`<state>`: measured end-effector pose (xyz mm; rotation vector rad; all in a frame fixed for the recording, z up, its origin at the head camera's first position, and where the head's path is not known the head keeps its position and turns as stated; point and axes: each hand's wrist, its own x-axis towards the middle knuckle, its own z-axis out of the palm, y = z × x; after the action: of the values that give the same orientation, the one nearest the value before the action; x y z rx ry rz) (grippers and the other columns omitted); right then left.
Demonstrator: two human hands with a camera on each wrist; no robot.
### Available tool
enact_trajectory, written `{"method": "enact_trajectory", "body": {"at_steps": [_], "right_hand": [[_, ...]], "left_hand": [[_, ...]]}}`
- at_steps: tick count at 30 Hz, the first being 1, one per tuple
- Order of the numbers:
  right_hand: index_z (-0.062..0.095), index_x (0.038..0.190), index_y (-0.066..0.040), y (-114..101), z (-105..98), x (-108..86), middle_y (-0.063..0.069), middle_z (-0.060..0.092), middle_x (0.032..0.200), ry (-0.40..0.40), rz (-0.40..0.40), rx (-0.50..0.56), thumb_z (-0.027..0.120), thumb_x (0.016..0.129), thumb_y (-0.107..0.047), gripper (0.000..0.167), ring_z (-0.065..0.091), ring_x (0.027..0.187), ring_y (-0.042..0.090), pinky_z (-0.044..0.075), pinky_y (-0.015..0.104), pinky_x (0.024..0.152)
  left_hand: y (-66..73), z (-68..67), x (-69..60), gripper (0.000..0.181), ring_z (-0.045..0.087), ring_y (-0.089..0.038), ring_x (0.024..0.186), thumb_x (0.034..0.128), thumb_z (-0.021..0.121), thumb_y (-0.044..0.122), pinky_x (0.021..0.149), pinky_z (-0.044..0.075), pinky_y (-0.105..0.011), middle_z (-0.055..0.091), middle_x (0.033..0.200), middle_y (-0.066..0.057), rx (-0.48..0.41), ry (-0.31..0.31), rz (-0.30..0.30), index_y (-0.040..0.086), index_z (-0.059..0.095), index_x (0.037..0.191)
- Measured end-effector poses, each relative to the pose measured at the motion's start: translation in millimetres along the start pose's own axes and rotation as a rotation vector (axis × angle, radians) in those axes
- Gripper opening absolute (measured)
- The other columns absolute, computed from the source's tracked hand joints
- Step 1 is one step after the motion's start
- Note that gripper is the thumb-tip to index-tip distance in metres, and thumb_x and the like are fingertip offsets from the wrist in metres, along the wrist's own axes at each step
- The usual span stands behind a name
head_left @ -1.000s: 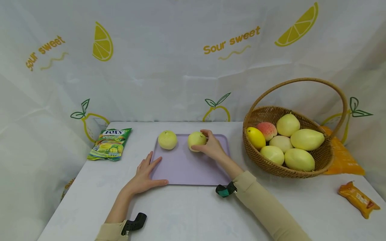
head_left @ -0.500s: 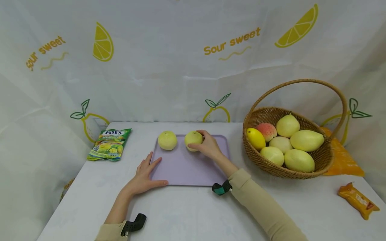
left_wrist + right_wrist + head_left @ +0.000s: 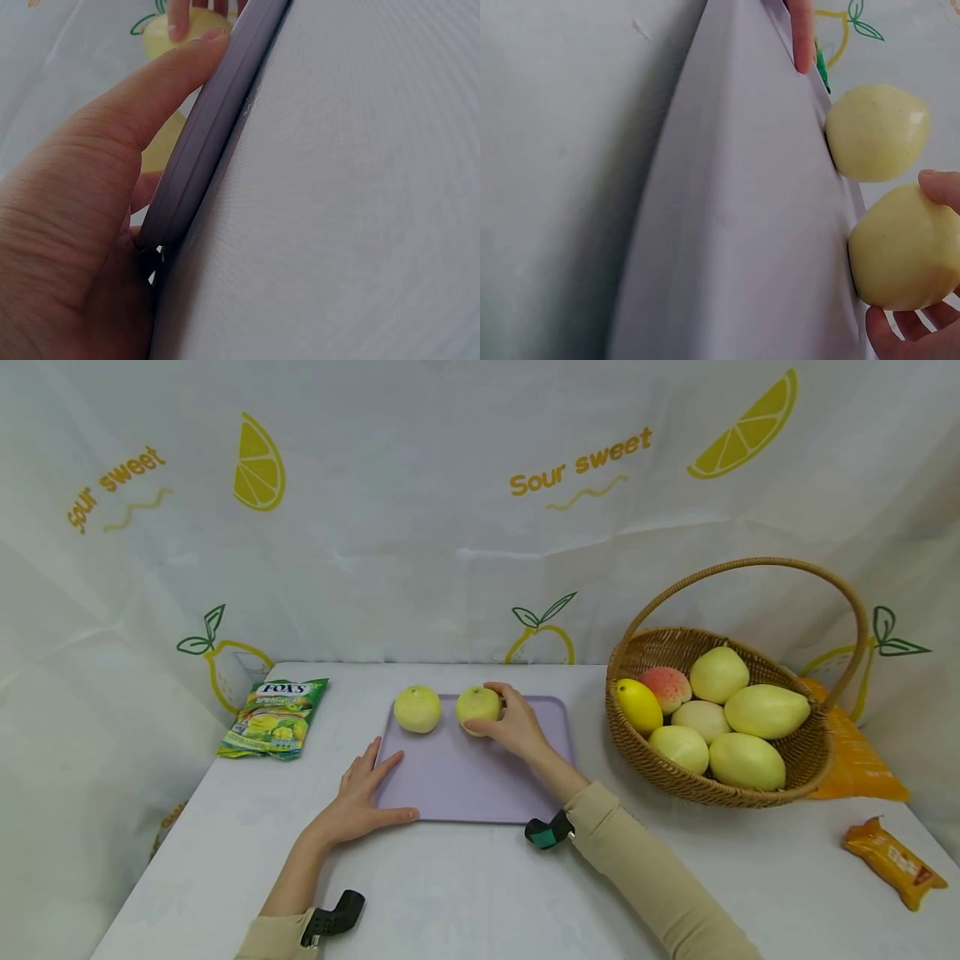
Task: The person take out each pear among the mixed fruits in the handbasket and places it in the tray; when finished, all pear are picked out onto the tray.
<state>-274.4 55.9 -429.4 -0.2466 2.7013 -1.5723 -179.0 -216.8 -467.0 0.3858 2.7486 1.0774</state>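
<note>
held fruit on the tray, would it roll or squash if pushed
The held fruit would probably roll if released and nudged, as it looks round and the tray looks flat. Its skin looks smooth, so it may be slippery. It is likely firm, as no dent shows.

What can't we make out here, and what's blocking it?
Head view: held fruit, right side covered by the right grip.
Head view: orange packet, partly hidden behind the basket.
Head view: snack wrapper, print too small to read.
Head view: brown object, partly hidden by the table.
Left wrist: other fruit, mostly hidden by the left grip and tray.
</note>
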Motion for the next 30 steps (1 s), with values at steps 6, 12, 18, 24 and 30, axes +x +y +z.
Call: {"method": "enact_trajectory", "body": {"at_steps": [6, 12, 18, 24, 30], "right_hand": [[0.048, 0.14, -0.009, 0, 2, -0.3, 0.014, 0.051, 0.135, 0.011, 0.001, 0.001, 0.083, 0.077, -0.024, 0.073, 0.051, 0.12, 0.03, 0.043, 0.047, 0.097], [0.046, 0.141, -0.01, -1, 3, -0.5, 0.014, 0.049, 0.138, 0.016, 0.006, 0.011, 0.082, 0.079, -0.024, 0.074, 0.049, 0.122, 0.031, 0.042, 0.049, 0.099], [0.048, 0.139, -0.009, -3, -5, -9.3, 0.012, 0.05, 0.137, 0.025, -0.013, 0.031, 0.078, 0.084, -0.025, 0.065, 0.051, 0.119, 0.029, 0.045, 0.045, 0.093], [0.051, 0.138, -0.01, -2, -19, -20.8, 0.01, 0.051, 0.138, 0.019, -0.039, 0.058, 0.074, 0.087, -0.022, 0.057, 0.048, 0.123, 0.03, 0.044, 0.045, 0.098], [0.051, 0.137, -0.007, -3, -34, -33.8, 0.012, 0.051, 0.14, -0.009, -0.075, 0.084, 0.071, 0.089, -0.016, 0.053, 0.047, 0.125, 0.034, 0.045, 0.048, 0.097]], "left_hand": [[0.7, -0.3, 0.1, 0.099, -0.008, -0.052, 0.142, 0.0764, 0.078, 0.051, 0.108, 0.001, -0.071, -0.005, 0.162, -0.019, 0.0, -0.004, -0.004, 0.011, 0.032, 0.153], [0.4, -0.3, 0.2, 0.099, -0.009, -0.051, 0.142, 0.0764, 0.078, 0.052, 0.108, 0.0, -0.071, -0.005, 0.162, -0.018, -0.001, -0.004, -0.008, 0.012, 0.031, 0.154], [1.0, 0.6, 0.4, 0.099, -0.009, -0.051, 0.142, 0.0767, 0.078, 0.052, 0.107, 0.0, -0.071, -0.006, 0.162, -0.018, 0.004, -0.011, -0.009, 0.012, 0.031, 0.154], [2.4, -0.3, -0.3, 0.1, -0.009, -0.052, 0.142, 0.0765, 0.078, 0.052, 0.107, 0.001, -0.071, -0.006, 0.162, -0.019, 0.01, -0.012, -0.01, 0.01, 0.031, 0.154], [2.2, -0.8, -1.2, 0.099, -0.008, -0.052, 0.142, 0.0769, 0.078, 0.051, 0.107, 0.002, -0.072, -0.006, 0.162, -0.019, 0.011, -0.01, -0.005, 0.01, 0.031, 0.153]]}}
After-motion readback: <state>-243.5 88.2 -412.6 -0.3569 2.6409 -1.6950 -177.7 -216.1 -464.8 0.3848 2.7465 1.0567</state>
